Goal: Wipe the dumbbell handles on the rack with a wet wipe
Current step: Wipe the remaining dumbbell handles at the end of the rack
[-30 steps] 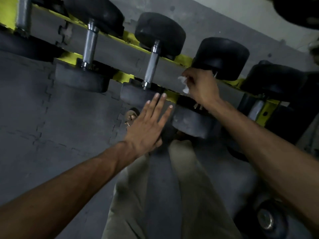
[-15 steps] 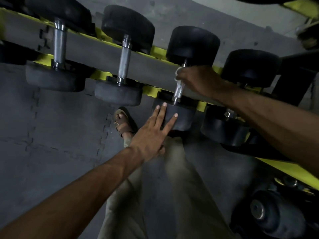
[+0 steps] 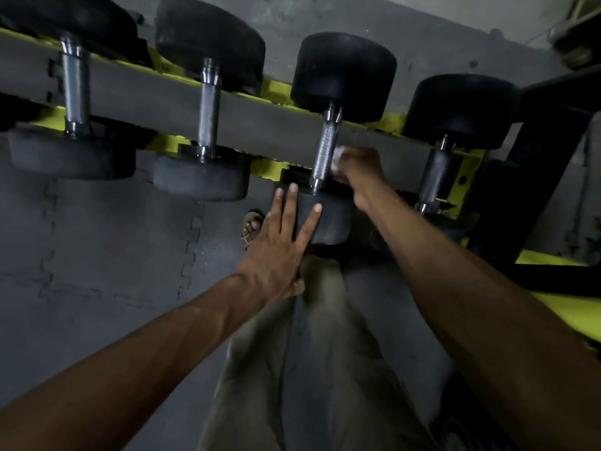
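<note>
Left hand lies flat, fingers straight, on the dumbbell head at the rack's 6 o'clock edge. Right hand, fingers curled, grips the wipe at the handle's 3 o'clock.

Nothing readable is showing: no lettering, number, brand mark or sign can be made out on the dumbbells, the yellow rack or the floor mats in this dim, slightly blurred frame.
</note>
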`<state>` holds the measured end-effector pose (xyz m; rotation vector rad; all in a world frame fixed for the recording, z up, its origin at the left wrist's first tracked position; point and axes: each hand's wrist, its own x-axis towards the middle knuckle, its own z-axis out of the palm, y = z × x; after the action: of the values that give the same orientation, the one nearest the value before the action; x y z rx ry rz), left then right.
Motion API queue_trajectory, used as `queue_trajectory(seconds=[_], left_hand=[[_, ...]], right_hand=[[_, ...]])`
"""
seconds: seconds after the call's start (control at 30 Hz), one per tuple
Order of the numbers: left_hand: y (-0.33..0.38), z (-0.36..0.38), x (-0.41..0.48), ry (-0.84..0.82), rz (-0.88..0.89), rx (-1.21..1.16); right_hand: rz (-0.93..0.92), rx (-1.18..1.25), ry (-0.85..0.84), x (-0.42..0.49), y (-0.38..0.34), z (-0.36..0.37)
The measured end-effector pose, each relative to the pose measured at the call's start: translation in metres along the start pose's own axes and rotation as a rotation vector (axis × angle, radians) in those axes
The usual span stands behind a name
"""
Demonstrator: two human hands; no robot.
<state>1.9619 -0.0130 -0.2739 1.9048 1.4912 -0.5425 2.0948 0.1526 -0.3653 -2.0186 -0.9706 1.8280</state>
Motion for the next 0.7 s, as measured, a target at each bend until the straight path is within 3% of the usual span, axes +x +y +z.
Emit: queue_trajectory(seconds=[0.17,0.23,0.3,0.37,0.47,0.57,0.7], left_hand=[[-0.009,0.001,-0.002,0.005,0.036,0.046],[-0.010,0.001,-0.002,-0.007,0.053,0.044],[-0.013,0.001,-0.002,-0.005,0.062,0.063],[-0.015,0.003,-0.001,-0.007,0.073,0.071],[-0.015,0.006,0.000,0.000,0.079,0.062],[-0.016,0.006,0.001,-0.005,0.086,0.061],[-0.017,0.005,0.000,0.010,0.083,0.054]], right_hand=[[0.153,0.811,-0.117,0.029,-0.039,0.016],[0.168,0.921,-0.108,0.026,-0.033,0.020],[0.117,0.872,-0.007,0.021,-0.028,0.024],[-0.026,0.636,0.222,0.014,-0.022,0.025],[-0.409,0.048,0.494,-0.003,-0.018,0.028],[-0.644,-0.576,0.503,-0.017,-0.017,0.023],[-0.957,-0.964,0.321,-0.013,-0.013,0.005]])
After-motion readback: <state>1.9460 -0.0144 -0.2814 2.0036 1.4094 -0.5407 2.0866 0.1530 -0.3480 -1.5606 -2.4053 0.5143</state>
